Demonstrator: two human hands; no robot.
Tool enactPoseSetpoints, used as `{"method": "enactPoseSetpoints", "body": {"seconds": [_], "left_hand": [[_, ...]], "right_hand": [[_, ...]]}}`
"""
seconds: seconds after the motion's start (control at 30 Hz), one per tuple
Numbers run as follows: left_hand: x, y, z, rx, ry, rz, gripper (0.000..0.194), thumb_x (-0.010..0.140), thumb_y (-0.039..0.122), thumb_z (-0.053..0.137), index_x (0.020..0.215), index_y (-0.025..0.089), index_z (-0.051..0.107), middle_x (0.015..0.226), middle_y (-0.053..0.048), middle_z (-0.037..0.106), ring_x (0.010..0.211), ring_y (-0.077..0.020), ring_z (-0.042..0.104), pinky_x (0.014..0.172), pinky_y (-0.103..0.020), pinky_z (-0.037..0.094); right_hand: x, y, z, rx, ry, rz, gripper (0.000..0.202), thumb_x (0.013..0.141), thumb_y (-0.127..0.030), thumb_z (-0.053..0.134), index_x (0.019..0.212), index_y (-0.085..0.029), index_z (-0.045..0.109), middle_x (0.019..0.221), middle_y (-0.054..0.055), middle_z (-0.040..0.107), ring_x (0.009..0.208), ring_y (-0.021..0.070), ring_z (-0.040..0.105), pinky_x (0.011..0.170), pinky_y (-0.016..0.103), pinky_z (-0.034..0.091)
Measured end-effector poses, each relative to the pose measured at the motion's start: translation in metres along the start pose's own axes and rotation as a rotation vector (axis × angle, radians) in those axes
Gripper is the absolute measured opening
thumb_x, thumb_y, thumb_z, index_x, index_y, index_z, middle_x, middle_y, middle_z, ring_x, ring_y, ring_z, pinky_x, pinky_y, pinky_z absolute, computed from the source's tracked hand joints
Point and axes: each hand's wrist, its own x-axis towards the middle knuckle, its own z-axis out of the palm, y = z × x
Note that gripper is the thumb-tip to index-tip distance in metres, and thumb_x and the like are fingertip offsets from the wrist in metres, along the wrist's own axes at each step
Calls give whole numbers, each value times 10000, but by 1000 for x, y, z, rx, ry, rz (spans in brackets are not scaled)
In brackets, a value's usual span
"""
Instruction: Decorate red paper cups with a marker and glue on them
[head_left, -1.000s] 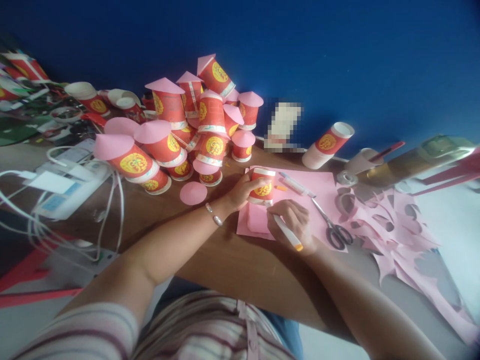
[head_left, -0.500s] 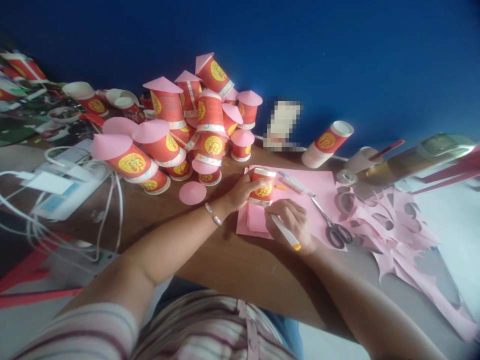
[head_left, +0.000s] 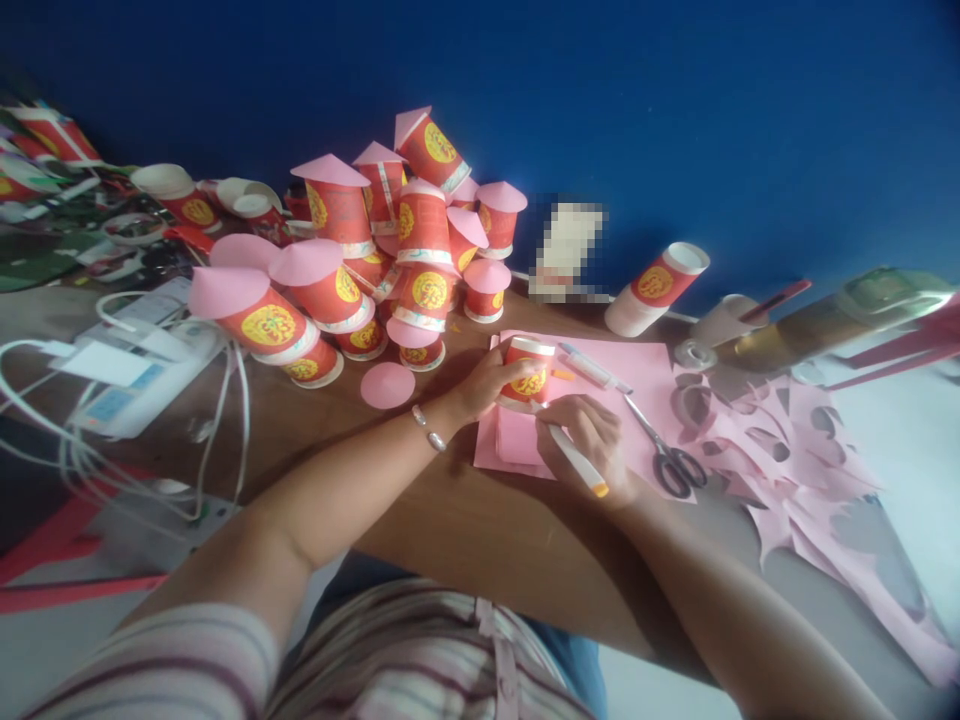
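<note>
My left hand (head_left: 484, 385) is closed around a red paper cup (head_left: 527, 375) with a yellow emblem, held upside down over pink paper. In my right hand (head_left: 589, 445) is a white marker pen (head_left: 576, 460) with an orange end; its tip is by the cup's lower rim, and I cannot tell whether it touches. Under both hands lie a pink paper sheet (head_left: 645, 375) and a small stack of pink paper (head_left: 517, 440). A capped pen (head_left: 589, 367) and black-handled scissors (head_left: 675, 468) rest on the sheet, right of the cup.
Several red cups with pink cone tops (head_left: 424, 290) are piled at left. A pink paper disc (head_left: 388, 385) lies before them. White cables (head_left: 225, 420) run along the left. Stacked cups (head_left: 656, 288), a tape roll (head_left: 694, 354) and cut pink scraps (head_left: 795, 470) are at right.
The marker and my right hand have shifted very slightly to the right. My left hand keeps its hold on the cup, and the other things stay where they were.
</note>
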Motion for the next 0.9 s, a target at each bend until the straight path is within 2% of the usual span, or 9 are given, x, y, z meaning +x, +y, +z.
{"method": "enactPoseSetpoints", "body": {"seconds": [0.33,0.9], "left_hand": [[-1,1,2,-41,30,-3,355,694,370,847,862,157,618,755,-3,634,687,-118,578,667,-251,468],[-2,4,1,-26,-25,-30,320,708,387,826,832,157,641,741,-6,641,674,-131,584,680,-279,469]], "right_hand": [[1,-3,-3,-8,-29,12,181,877,-69,594,965,-227,598,743,4,667,646,166,646,631,314,542],[0,3,-2,-14,-1,7,172,907,-86,607,1009,-225,602,785,12,693,670,166,669,639,305,548]]}}
